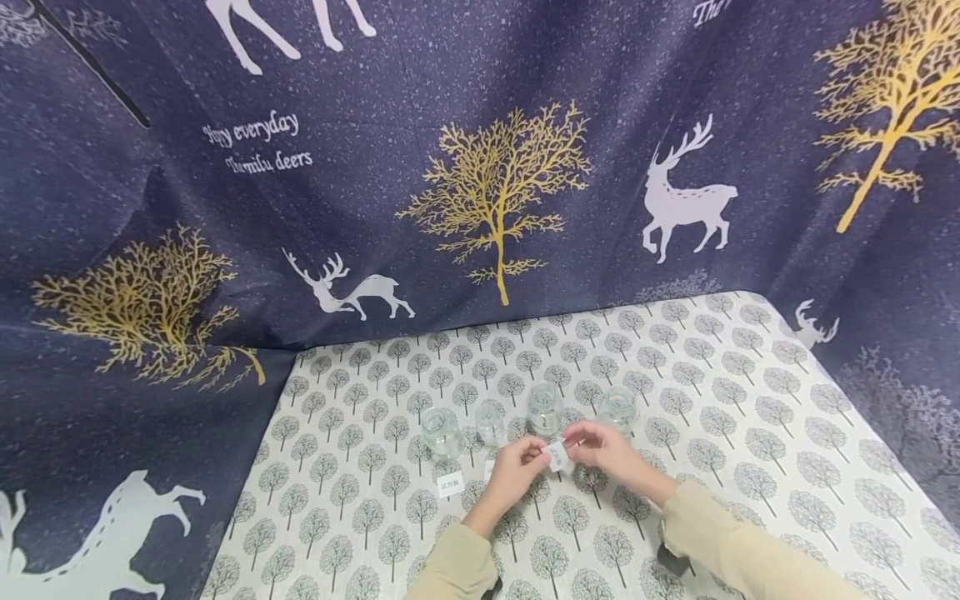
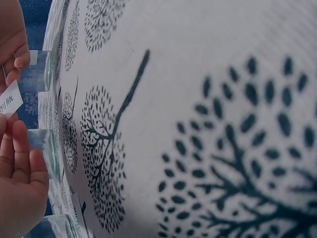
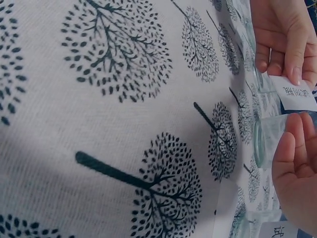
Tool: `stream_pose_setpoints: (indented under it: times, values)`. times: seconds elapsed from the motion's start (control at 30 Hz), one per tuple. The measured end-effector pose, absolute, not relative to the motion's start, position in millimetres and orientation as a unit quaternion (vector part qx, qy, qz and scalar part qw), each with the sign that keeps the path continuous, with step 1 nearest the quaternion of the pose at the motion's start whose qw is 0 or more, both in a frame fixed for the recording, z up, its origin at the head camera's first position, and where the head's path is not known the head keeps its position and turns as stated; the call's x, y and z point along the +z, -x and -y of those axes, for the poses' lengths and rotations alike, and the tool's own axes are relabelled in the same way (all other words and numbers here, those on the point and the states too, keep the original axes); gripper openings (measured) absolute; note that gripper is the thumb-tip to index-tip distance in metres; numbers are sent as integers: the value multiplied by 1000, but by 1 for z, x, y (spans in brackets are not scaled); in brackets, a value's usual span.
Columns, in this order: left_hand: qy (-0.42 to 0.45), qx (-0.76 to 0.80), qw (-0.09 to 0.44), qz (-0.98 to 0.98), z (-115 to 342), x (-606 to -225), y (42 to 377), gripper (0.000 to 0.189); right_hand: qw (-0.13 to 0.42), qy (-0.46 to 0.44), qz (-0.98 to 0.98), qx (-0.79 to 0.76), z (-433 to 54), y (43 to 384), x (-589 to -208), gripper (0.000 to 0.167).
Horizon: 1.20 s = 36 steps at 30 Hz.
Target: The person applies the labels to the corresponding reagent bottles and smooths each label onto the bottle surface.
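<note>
A small white label [image 1: 557, 456] printed with Chinese characters is between my hands, raised off the cloth. My left hand [image 1: 517, 467] pinches it by the left side, the thumb flat on its face in the right wrist view. At the label's right edge are the fingertips of my right hand [image 1: 606, 452], which grips that side in the head view. Right behind the hands stands a clear glass jar [image 1: 545, 408]; another jar [image 1: 617, 408] is partly covered by my right hand. Further left are a larger jar [image 1: 441, 431] and a narrower one [image 1: 491, 423].
On the tree-print tablecloth [image 1: 345, 533], another label [image 1: 451, 483] lies in front of the leftmost jar. One more label [image 1: 489, 468] is partly covered by the left hand. In the right wrist view a label [image 3: 277, 230] shows by a jar. A dark deer-print curtain [image 1: 360, 200] hangs behind.
</note>
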<state>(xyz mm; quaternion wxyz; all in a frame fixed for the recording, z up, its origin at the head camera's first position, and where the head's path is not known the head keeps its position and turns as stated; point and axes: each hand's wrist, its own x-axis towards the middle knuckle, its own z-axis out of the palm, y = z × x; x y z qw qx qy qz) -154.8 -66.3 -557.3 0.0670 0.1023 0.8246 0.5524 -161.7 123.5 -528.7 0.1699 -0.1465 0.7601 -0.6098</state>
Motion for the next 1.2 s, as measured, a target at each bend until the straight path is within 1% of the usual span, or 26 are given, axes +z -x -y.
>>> stream_pose_setpoints:
  times: [0.23,0.5,0.63,0.9,1.2]
  values:
    - [-110,552,66,-824,64,-553,153,15,188,144,-739,-630,-121,161,-525,37]
    - [-116,553,67,-822,64,-554,153,14,182,142,-742,-629,-120,162,-529,33]
    - [-120,553,66,-822,63,-555,153,15,185,128,-745,-628,-119,164,-530,32]
    - [-129,535,51,-833,63,-556,152,18,198,125,-729,-643,-116,166,-533,26]
    - [-134,537,47,-832,62,-554,152,15,196,118,-739,-634,-116,168,-537,23]
